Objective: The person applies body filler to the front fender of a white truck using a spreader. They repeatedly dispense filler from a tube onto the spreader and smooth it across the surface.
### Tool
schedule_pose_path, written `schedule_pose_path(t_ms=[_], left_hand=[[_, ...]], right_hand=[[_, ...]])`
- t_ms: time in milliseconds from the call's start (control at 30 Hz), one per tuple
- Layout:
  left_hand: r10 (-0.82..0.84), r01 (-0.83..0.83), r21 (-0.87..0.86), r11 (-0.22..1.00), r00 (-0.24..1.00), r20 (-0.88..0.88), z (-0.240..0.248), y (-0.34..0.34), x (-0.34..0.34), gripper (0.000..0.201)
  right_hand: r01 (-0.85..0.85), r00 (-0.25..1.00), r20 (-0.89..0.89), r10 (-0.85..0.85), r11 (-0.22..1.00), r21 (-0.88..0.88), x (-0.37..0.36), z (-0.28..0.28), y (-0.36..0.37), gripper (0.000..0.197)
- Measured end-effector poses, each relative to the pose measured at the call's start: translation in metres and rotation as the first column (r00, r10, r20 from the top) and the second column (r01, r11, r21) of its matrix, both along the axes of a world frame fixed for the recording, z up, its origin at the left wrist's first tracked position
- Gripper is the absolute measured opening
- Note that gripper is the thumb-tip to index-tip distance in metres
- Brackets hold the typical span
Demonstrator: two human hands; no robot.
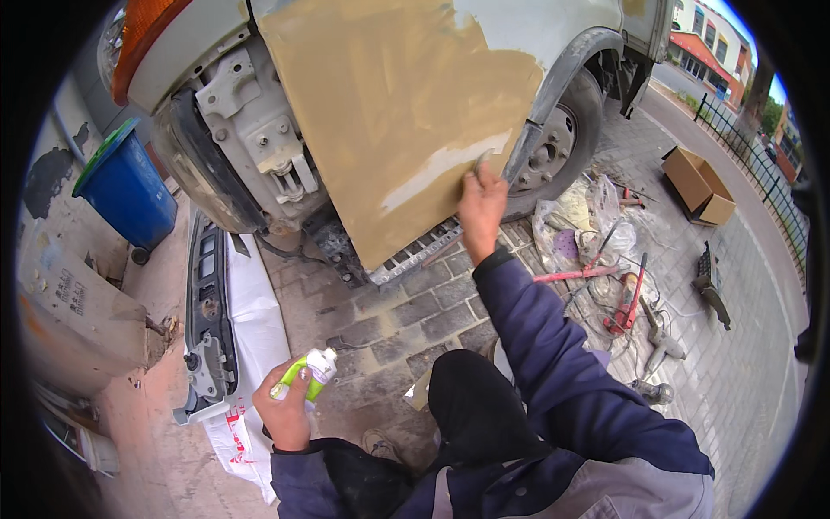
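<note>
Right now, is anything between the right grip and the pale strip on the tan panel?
Only the small greyish piece the right grip holds at the upper-right end of the pale strip; nothing else visible stands between.

I have the panel [389,104] straight ahead, the right hand [482,208] at its lower right part and the wheel [553,151] just right of it. Far left I see the bin [134,195]; nearer me, the bumper [207,285] lies along a sheet [257,320]. The tube [320,366] is in the left hand [285,405]. Tools [624,316] lie to my right, the box [700,189] beyond, before a fence [750,157].
</note>
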State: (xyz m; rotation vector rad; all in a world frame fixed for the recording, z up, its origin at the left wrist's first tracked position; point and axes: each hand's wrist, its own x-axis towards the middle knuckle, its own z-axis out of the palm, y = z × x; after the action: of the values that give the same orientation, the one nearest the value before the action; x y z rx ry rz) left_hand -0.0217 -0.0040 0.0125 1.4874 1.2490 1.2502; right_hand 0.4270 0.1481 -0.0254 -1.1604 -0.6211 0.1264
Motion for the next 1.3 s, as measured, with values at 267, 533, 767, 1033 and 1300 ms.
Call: schedule_pose_path(t_ms=[267, 533, 767, 1033, 1300], left_hand=[[-0.038, 0.039, -0.039, 0.998, 0.999, 0.022, -0.004, 0.01, 0.013, 0.025], [-0.034, 0.034, -0.032, 0.999, 0.999, -0.017, -0.002, 0.006, 0.007, 0.024], [-0.081, 0.081, -0.009, 0.997, 0.997, -0.011, -0.005, 0.012, 0.006, 0.026], [-0.088, 0.088, -0.006, 0.996, 0.994, -0.071, -0.005, 0.016, 0.006, 0.025], [-0.034, 0.031, -0.059, 0.998, 0.998, -0.044, -0.003, 0.009, 0.004, 0.023]], right_hand=[[-0.296, 0.952, 0.084, 0.294, 0.955, 0.014, -0.048, -0.019, -0.064, 0.034], [-0.11, 0.933, -0.319, 0.167, 0.976, 0.189, 0.063, 0.007, -0.026, 0.031], [-0.08, 0.99, -0.107, 0.09, 0.992, 0.093, 0.012, 0.011, -0.021, 0.026], [0.072, 0.916, 0.4, -0.037, 0.995, -0.074, -0.125, 0.024, -0.051, 0.043], [-0.136, 0.869, 0.473, 0.144, 0.989, -0.052, -0.2, 0.009, -0.081, 0.051]])
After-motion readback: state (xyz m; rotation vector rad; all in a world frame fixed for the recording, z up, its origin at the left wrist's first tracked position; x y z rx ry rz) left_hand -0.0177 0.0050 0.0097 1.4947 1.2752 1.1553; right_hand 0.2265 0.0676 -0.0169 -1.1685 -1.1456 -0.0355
